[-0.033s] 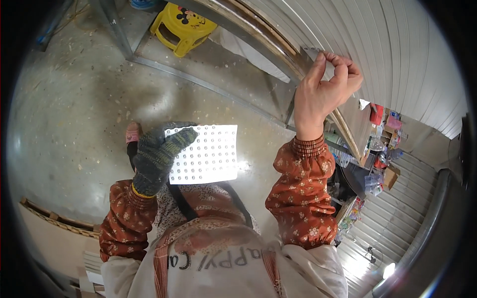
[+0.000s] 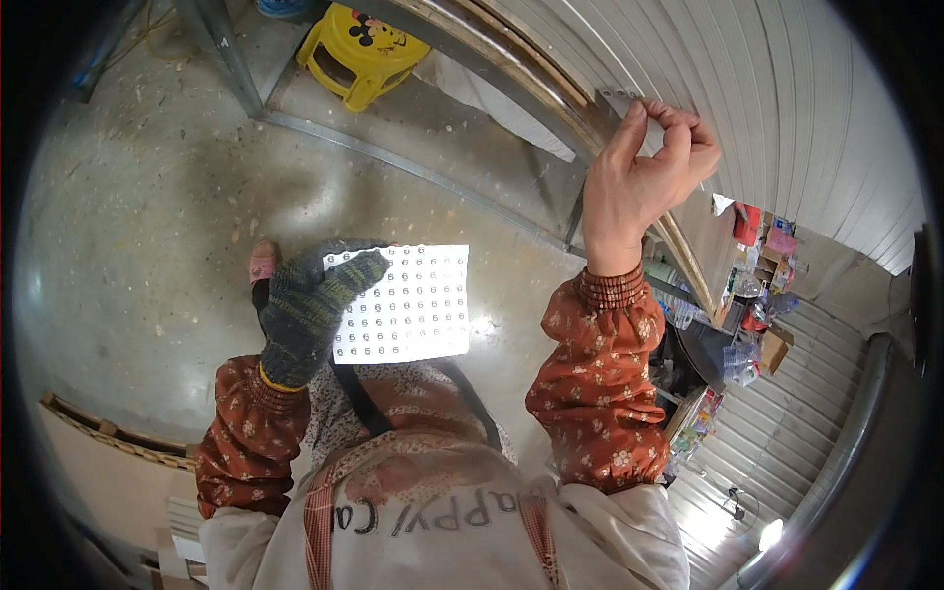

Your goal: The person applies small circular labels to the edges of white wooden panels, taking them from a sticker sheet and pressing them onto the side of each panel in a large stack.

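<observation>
Sheet (image 2: pixel 423 305) of white paper, roughly rectangular and slightly tilted, carries rows of small, dark, identical marks; bare patches show towards its one o'clock and five o'clock corners. I find it just off the middle of the view towards nine o'clock, above the floor (image 2: pixel 147 226) and in front of the wearer's apron (image 2: pixel 423 472). The left hand (image 2: pixel 313 300), in a dark knitted glove, is closed on it, thumb laid across its ten o'clock corner, remaining fingers mostly behind. At two o'clock, the right hand (image 2: pixel 644 192) is bare, fingers curled and thumb tip near the index tip, beside a pale ribbed surface (image 2: pixel 757 98); whether it grips anything, I cannot tell. A yellow stool (image 2: pixel 364 54) stands at eleven o'clock. Against the earlier frame, change is minimal: sheet and gloved hand sit marginally towards ten o'clock, and the right hand's pose is practically unchanged.
</observation>
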A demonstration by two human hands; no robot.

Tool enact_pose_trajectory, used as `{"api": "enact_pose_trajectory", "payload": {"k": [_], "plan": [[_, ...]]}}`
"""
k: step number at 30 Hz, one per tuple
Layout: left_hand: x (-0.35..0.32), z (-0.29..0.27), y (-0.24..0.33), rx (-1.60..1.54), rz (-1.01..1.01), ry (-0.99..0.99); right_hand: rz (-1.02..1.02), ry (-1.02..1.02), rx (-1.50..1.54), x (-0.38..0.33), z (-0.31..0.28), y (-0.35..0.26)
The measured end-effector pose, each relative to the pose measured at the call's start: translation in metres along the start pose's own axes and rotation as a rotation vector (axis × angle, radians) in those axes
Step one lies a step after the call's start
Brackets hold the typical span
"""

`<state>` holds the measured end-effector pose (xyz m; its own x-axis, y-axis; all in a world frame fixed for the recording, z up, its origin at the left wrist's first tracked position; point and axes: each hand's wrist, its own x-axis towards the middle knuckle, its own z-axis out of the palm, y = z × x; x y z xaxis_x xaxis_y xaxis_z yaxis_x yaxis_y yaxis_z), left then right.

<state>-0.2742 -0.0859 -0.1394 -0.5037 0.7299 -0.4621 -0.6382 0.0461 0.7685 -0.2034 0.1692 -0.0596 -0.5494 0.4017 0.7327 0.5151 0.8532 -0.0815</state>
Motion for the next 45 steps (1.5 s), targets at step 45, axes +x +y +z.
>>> {"api": "enact_pose_trajectory", "payload": {"k": [45], "plan": [[0.004,-0.021,-0.012,0.222,0.047,-0.096,0.255,0.173,0.132,-0.004,0.000,0.003]]}}
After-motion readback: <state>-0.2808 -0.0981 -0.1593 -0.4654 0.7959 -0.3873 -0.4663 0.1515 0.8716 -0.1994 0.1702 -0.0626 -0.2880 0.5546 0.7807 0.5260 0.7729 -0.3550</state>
